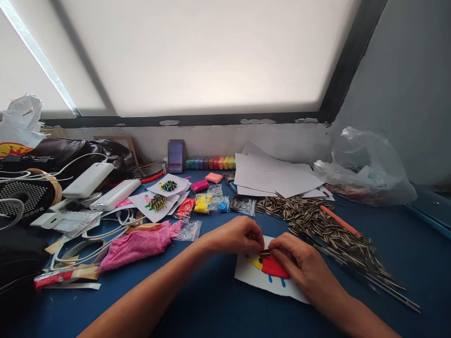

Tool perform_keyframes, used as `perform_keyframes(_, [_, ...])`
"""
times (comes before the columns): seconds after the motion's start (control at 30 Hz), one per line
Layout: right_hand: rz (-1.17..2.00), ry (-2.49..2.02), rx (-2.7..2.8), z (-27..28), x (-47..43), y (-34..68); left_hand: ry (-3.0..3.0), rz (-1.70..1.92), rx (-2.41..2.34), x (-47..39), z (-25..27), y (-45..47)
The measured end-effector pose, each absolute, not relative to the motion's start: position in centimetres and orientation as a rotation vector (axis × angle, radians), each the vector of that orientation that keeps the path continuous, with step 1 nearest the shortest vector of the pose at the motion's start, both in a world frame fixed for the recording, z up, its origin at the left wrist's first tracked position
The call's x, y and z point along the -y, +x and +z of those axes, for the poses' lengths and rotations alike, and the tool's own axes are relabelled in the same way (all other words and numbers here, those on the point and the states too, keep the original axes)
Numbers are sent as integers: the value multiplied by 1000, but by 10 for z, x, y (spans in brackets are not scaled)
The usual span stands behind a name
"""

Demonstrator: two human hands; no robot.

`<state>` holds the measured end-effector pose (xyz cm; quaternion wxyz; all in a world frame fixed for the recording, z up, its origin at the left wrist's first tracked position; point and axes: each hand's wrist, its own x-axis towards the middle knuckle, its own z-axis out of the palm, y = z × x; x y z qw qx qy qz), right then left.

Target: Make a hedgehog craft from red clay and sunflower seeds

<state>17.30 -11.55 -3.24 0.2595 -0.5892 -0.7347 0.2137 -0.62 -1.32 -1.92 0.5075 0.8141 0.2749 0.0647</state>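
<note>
On a torn piece of white paper [246,272] lies a flat clay figure with a red body [275,266], a yellow head [258,264], a dark eye and small blue legs [270,279]. My left hand [243,237] is curled into a pinch above the figure's head. From the other side my right hand [299,263] reaches over the red clay, thumb and forefinger close together. A sunflower seed [266,252] shows between the fingertips of both hands, at the red clay's upper edge. The fingers cover the figure's top and right parts.
Sunflower seeds [310,218] are heaped at right, with an orange stick [340,220] and metal tweezers [384,288]. Finished seed figures [156,203] on paper, clay packets [202,204] and a pink cloth [141,246] lie left. White sheets [275,176] and a plastic bag [366,173] stand behind.
</note>
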Motion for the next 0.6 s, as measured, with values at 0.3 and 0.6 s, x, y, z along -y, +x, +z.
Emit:
perform_keyframes(0.3, [575, -1580, 2001, -34, 117, 173, 1988, 132, -659, 13, -16, -7])
perform_keyframes(0.6, [559, -1594, 2011, -35, 117, 173, 1871, 134, -629, 8, -19, -10])
